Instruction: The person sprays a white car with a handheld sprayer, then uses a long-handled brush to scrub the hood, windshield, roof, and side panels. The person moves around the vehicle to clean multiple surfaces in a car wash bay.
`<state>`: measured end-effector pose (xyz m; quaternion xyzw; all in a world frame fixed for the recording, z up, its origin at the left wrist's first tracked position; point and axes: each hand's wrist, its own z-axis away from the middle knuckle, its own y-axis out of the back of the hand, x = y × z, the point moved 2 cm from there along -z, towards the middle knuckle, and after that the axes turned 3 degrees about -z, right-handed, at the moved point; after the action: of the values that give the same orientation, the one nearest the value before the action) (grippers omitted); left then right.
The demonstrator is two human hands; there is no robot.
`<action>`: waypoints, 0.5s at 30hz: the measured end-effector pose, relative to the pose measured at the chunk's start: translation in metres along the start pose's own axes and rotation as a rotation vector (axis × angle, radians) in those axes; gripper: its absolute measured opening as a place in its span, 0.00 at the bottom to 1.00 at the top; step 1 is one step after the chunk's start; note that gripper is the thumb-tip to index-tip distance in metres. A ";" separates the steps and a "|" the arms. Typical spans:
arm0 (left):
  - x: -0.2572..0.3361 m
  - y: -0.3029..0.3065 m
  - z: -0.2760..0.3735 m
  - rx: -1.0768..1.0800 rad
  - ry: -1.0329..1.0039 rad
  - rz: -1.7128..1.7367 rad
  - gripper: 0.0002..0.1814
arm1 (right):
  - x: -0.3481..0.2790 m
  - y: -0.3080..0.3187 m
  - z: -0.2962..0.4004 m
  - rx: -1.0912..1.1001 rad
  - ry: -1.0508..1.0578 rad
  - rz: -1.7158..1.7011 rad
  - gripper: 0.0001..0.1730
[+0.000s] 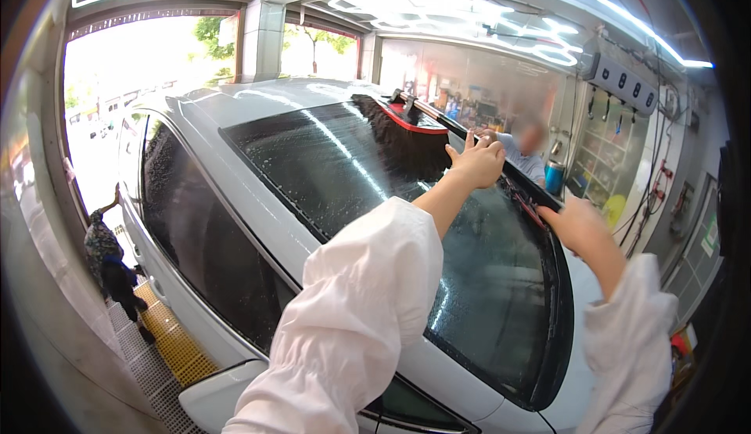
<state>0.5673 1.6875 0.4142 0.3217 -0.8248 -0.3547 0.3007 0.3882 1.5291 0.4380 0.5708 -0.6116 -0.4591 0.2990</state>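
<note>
A long-handled car-wash brush lies across the wet windshield (317,170) of a white car. Its wide dark bristle head (405,146) has a red edge and presses on the upper far part of the glass. My left hand (480,161) is on the black pole (522,177) partway down, fingers over it. Near the pole's lower end, my right hand (578,228) grips it, somewhat blurred. Loose white sleeves (358,293) cover both my forearms. Water drops and streaks show on the glass.
A person (525,146) stands beyond the car's far side. Another person (111,258) is by its rear door, on grey and yellow floor grating (170,334). The side mirror (220,396) juts out below me. A hose-reel box (622,82) hangs at right.
</note>
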 end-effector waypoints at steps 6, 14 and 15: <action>-0.051 0.008 -0.016 -0.042 0.043 -0.365 0.27 | -0.079 -0.048 -0.057 -0.289 -0.108 0.041 0.21; -0.026 0.047 -0.010 -0.327 -0.104 -0.517 0.29 | -0.042 -0.057 -0.058 -0.408 0.004 -0.046 0.10; -0.021 0.051 -0.009 -0.367 -0.164 -0.571 0.29 | -0.036 -0.051 -0.048 -0.396 0.022 -0.095 0.10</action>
<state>0.5707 1.7272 0.4528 0.4503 -0.6454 -0.5916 0.1752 0.4590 1.5572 0.4169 0.5339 -0.4785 -0.5776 0.3902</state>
